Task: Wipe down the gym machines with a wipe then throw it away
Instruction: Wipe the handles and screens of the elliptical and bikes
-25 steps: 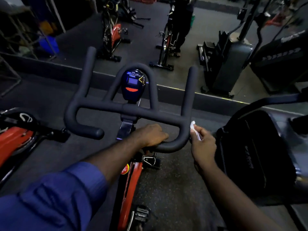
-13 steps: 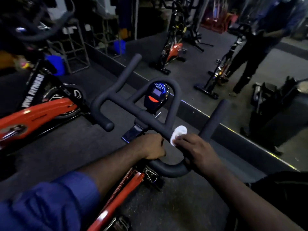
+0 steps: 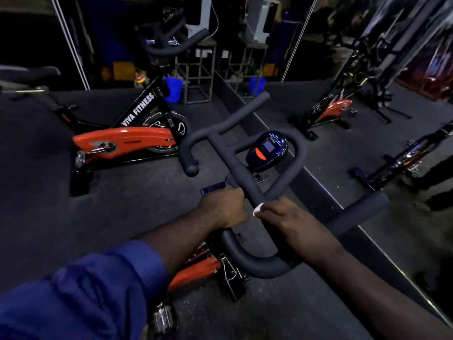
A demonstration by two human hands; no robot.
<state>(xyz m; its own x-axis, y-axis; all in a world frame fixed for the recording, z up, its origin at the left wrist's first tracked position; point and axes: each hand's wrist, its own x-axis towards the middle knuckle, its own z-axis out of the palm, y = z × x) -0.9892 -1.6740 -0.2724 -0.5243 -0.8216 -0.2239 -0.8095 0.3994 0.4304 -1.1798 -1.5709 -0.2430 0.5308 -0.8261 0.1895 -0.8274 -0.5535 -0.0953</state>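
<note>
A dark rubber floor (image 3: 117, 217), faintly speckled and matte, fills most of the view. Along the right runs a wall mirror (image 3: 343, 155), its bottom edge a thin bright line, with dim reflections of gym frames in it. On the left stands a spin bike (image 3: 127, 141) with a glossy orange, elongated chain cover, a black frame lettered "VIVA FITNESS" and a round flywheel.

In the middle is the near bike's handlebar (image 3: 241, 173): thick round tubing in matte black with a soft, foam-like skin, bent into horns, a central arch and a low loop with rounded ends. A creased blue cloth sleeve (image 3: 98, 285) covers the left arm.

The left hand (image 3: 223, 209) has its fingers curled tightly round the straight crossbar near the stem. The right hand (image 3: 282, 214), just beside it, is closed over the wipe and bears it against the same bar.

A glossy black, oval console (image 3: 267, 150) with a small blue screen and an orange button sits inside the arch.

The wipe (image 3: 258, 209) shows only as a small white crumpled edge between the right fingers and the tube.
</note>
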